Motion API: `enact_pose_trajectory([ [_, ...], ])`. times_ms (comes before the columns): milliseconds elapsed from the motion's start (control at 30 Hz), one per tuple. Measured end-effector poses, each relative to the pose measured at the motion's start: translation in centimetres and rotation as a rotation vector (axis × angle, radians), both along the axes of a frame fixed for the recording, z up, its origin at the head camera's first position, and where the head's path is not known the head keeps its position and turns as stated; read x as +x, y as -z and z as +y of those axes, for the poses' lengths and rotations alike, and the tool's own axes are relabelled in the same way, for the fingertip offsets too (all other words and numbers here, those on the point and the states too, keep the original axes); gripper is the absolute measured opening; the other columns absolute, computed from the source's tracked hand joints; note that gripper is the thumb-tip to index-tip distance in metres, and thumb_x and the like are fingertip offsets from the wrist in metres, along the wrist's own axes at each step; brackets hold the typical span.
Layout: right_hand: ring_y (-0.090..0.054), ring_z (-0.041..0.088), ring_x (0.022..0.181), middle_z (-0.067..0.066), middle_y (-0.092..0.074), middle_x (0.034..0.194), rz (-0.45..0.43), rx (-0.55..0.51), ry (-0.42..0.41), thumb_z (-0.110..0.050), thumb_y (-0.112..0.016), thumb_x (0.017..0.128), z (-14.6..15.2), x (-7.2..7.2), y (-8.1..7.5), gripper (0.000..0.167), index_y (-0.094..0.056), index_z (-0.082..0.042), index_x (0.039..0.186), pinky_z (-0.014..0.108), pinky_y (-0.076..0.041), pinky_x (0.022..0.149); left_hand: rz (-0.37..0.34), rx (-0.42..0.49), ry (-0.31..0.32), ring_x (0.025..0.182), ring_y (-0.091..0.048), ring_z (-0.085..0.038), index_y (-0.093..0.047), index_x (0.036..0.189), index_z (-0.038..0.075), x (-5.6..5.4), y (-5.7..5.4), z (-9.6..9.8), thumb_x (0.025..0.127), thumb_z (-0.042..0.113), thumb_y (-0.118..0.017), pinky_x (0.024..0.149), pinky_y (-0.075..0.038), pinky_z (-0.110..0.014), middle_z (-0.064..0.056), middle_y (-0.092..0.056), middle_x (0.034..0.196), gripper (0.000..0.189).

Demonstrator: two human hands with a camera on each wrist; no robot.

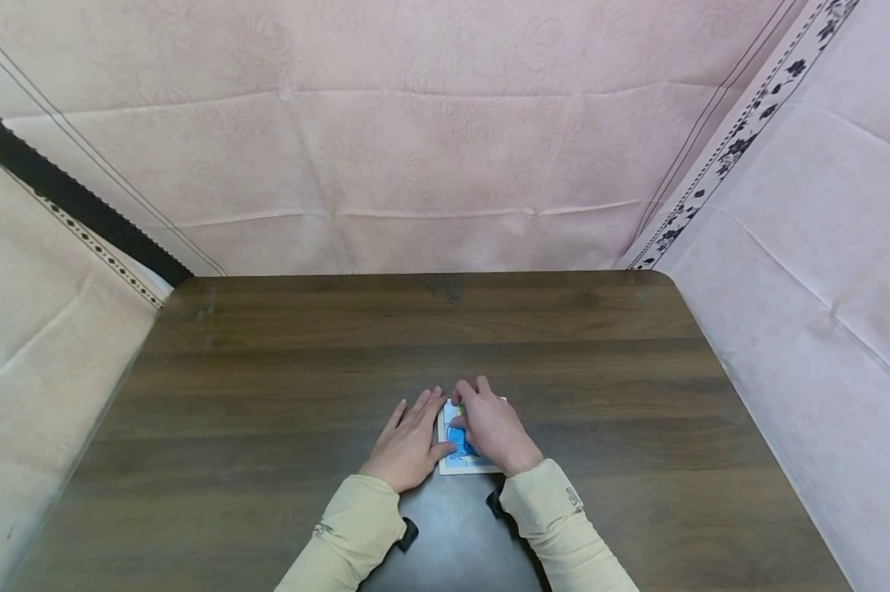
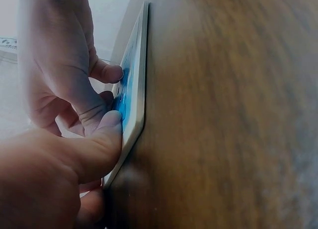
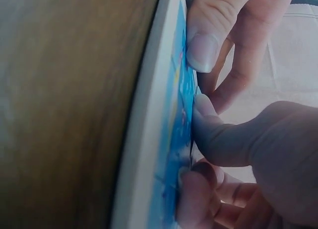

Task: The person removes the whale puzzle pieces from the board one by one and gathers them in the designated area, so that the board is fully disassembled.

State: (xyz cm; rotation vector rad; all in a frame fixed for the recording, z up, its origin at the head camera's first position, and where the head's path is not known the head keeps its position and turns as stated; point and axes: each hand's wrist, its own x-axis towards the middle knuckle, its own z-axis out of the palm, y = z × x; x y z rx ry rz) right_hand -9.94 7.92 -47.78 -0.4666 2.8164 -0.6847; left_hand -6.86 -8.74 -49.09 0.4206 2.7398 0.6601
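Observation:
A small blue picture puzzle board [image 1: 454, 470] with a pale border lies flat on the table, between both hands. My left hand [image 1: 408, 450] rests at its left side, fingers extended and thumb laid over the picture. In the left wrist view that thumb [image 2: 107, 135] presses on the board's near edge. My right hand [image 1: 498, 432] bends over the right part of the board. Its thumb [image 3: 218, 137] and fingertips close on a thin blue puzzle piece [image 3: 186, 144] at the surface; the fingers hide most of its outline. Thin seams cross the picture in the right wrist view.
The dark wood-grain table [image 1: 282, 386] stretches out around the board. Pale cloth sheets [image 1: 430, 164] hang behind and along both sides of it. Black bands [image 1: 409, 534] show at the cuffs of the light yellow sleeves [image 1: 356, 522].

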Motion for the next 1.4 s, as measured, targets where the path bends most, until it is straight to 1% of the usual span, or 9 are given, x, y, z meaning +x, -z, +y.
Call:
enact_pose_trajectory([
  [167, -0.054, 0.018, 0.067, 0.01, -0.052, 0.101, 0.009, -0.016, -0.003, -0.022, -0.074, 0.093, 0.02, 0.09, 0.1, 0.026, -0.06, -0.011, 0.112, 0.041, -0.057, 0.072, 0.002, 0.005, -0.003, 0.154, -0.016, -0.024, -0.031, 0.158, 0.007, 0.05, 0.15, -0.07, 0.097, 0.044, -0.065, 0.123, -0.008, -0.052, -0.007, -0.024, 0.165, 0.079],
  [300, -0.055, 0.019, 0.069, 0.011, -0.053, 0.103, 0.02, -0.01, -0.01, -0.022, -0.073, 0.094, -0.01, 0.16, 0.19, 0.028, -0.061, -0.01, 0.115, 0.042, -0.057, 0.073, 0.005, 0.009, -0.002, 0.153, -0.017, -0.024, -0.033, 0.157, 0.008, 0.09, 0.18, -0.12, 0.096, 0.043, -0.066, 0.123, -0.009, -0.052, -0.007, -0.025, 0.165, 0.077],
  [467, -0.056, 0.02, 0.071, 0.011, -0.053, 0.104, 0.002, -0.006, -0.005, -0.019, -0.072, 0.095, -0.12, 0.14, 0.12, 0.026, -0.063, -0.008, 0.116, 0.042, -0.057, 0.075, 0.004, 0.013, -0.003, 0.153, -0.017, -0.024, -0.034, 0.157, 0.008, 0.1, 0.12, -0.16, 0.096, 0.042, -0.066, 0.123, -0.008, -0.053, -0.007, -0.025, 0.165, 0.076],
  [700, -0.055, 0.02, 0.071, 0.011, -0.052, 0.104, -0.012, 0.007, -0.002, -0.018, -0.073, 0.094, -0.17, 0.12, 0.07, 0.024, -0.062, -0.009, 0.114, 0.043, -0.057, 0.075, -0.001, 0.015, 0.0, 0.153, -0.017, -0.024, -0.032, 0.157, 0.007, 0.15, 0.02, -0.07, 0.097, 0.042, -0.065, 0.123, -0.008, -0.052, -0.007, -0.024, 0.166, 0.077],
  [900, -0.055, 0.02, 0.07, 0.011, -0.051, 0.104, -0.018, 0.02, 0.0, -0.016, -0.074, 0.094, -0.21, 0.09, 0.0, 0.025, -0.059, -0.01, 0.113, 0.042, -0.057, 0.072, -0.001, 0.018, -0.004, 0.153, -0.017, -0.024, -0.033, 0.157, 0.007, 0.18, 0.0, 0.05, 0.097, 0.041, -0.065, 0.123, -0.009, -0.053, -0.008, -0.024, 0.165, 0.076],
  [1067, -0.053, 0.02, 0.069, 0.011, -0.05, 0.103, -0.034, 0.022, 0.01, -0.015, -0.074, 0.093, -0.23, 0.11, -0.13, 0.025, -0.057, -0.012, 0.111, 0.041, -0.054, 0.07, -0.002, 0.022, -0.005, 0.153, -0.017, -0.025, -0.032, 0.157, 0.006, 0.19, 0.0, 0.09, 0.097, 0.041, -0.065, 0.123, -0.009, -0.053, -0.008, -0.024, 0.165, 0.077],
  [1267, -0.052, 0.02, 0.067, 0.009, -0.048, 0.102, -0.053, -0.011, 0.021, -0.016, -0.074, 0.093, -0.13, 0.08, -0.11, 0.026, -0.056, -0.013, 0.112, 0.038, -0.053, 0.067, -0.002, 0.023, -0.008, 0.153, -0.017, -0.025, -0.032, 0.157, 0.006, 0.12, -0.06, 0.14, 0.097, 0.041, -0.066, 0.123, -0.008, -0.053, -0.008, -0.025, 0.165, 0.077],
  [1400, -0.054, 0.02, 0.071, 0.01, -0.05, 0.105, -0.046, -0.006, 0.024, -0.019, -0.073, 0.094, -0.14, -0.01, 0.0, 0.028, -0.058, -0.012, 0.117, 0.041, -0.054, 0.071, -0.007, 0.024, -0.013, 0.153, -0.017, -0.025, -0.032, 0.157, 0.007, 0.05, -0.15, 0.14, 0.097, 0.04, -0.066, 0.123, -0.008, -0.053, -0.008, -0.025, 0.165, 0.076],
])
